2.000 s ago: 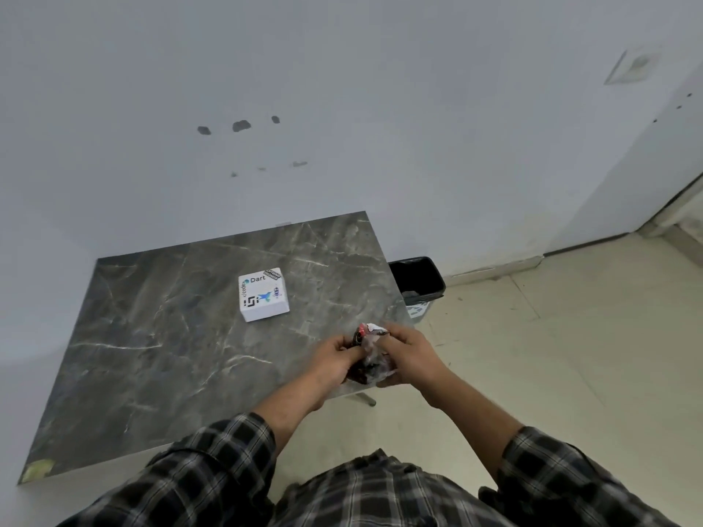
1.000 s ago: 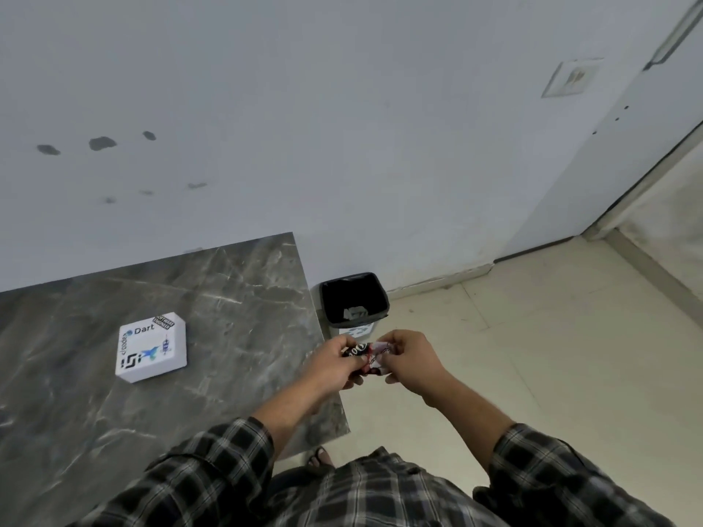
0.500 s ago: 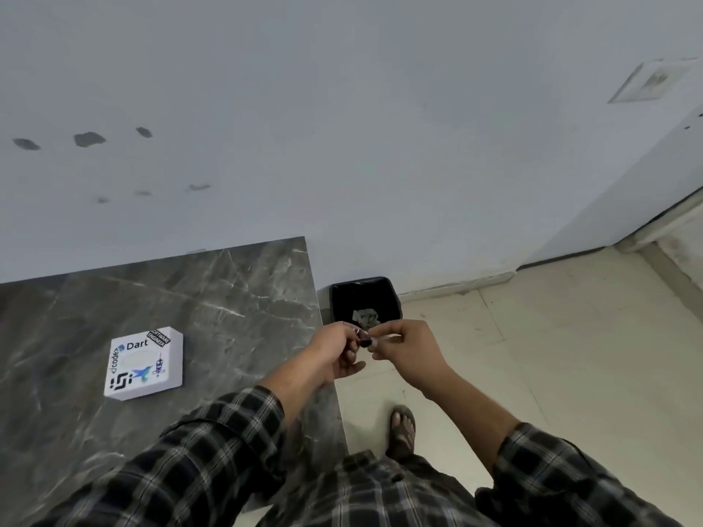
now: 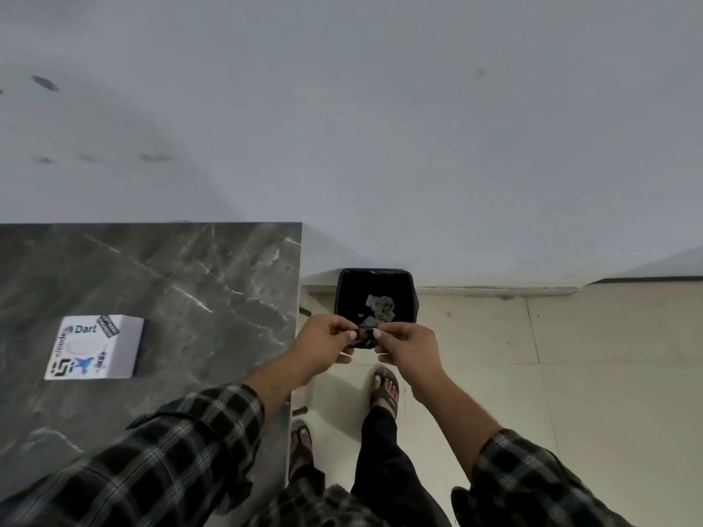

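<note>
A small crumpled dark wrapper (image 4: pixel 364 337) with a bit of red on it is pinched between both hands. My left hand (image 4: pixel 323 342) holds its left side and my right hand (image 4: pixel 409 346) holds its right side. They hover just in front of a black waste bin (image 4: pixel 344 294) on the floor, near its front rim. Scraps of paper lie inside the bin.
A dark marble table (image 4: pixel 171 283) stands to the left with a white stickered box (image 4: pixel 95 347) on it. The bin stands against a pale wall (image 4: pixel 380 127). My sandalled feet (image 4: pixel 385 387) are on the tiled floor (image 4: pixel 589 374) below the hands.
I have moved from the table toward the bin, and the view has tilted down. Both hands have kept the wrapper and now sit closer to the bin's rim.
</note>
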